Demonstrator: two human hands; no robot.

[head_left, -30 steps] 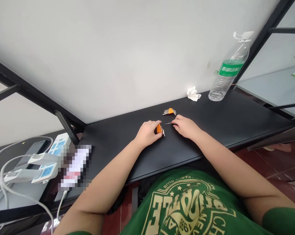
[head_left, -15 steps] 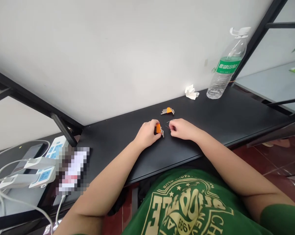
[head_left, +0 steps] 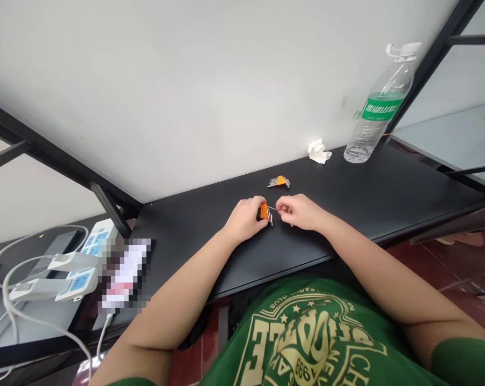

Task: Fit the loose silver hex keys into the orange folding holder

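Observation:
My left hand [head_left: 245,220] is closed around an orange hex key holder [head_left: 264,210], with several silver key ends sticking out toward the lower right. Just to its right, my right hand [head_left: 294,210] pinches a thin hex key [head_left: 271,208]. The key's tip reaches the edge of the orange holder; whether it sits in a hole is too small to tell. Beyond both hands, a second orange holder with hex keys [head_left: 280,180] lies on the black table [head_left: 194,236].
Toward the back right stand a large water bottle [head_left: 373,115] and a crumpled white tissue [head_left: 318,151] near the wall. At the left are a phone [head_left: 125,273], a power strip [head_left: 85,268] with chargers and loose white cables. Black metal posts [head_left: 109,206] frame the table.
The thin key in my right hand has moved left, from a gap away to the orange holder's edge. My left hand keeps its grip, and the view has shifted slightly.

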